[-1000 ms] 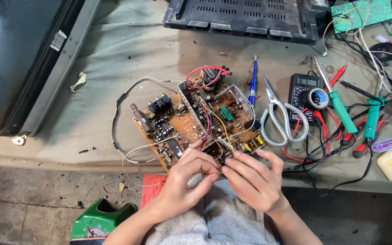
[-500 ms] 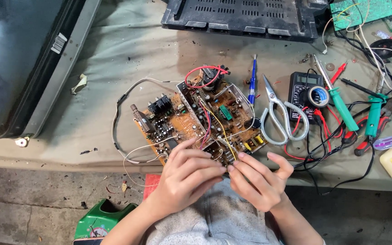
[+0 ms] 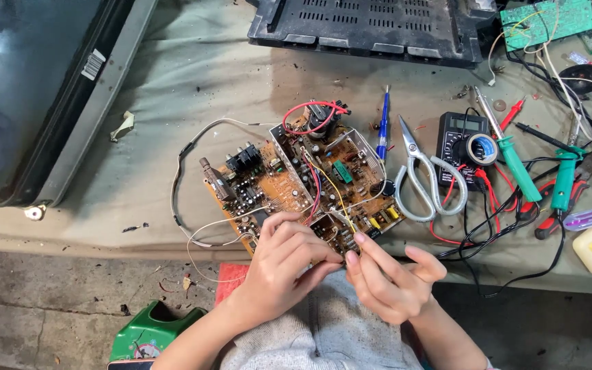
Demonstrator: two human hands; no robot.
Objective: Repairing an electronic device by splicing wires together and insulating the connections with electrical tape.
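Circuit board (image 3: 296,181) sitting just past the fingertips, left hand (image 3: 284,264) curled at its near edge, right hand (image 3: 385,277) pinching a yellow wire (image 3: 334,188), scissors (image 3: 423,175) off to the right of the fingers

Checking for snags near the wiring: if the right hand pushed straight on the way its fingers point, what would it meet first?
Probably the left hand, fingertips almost touching the right hand; just beyond lies the circuit board. Depth is unclear.
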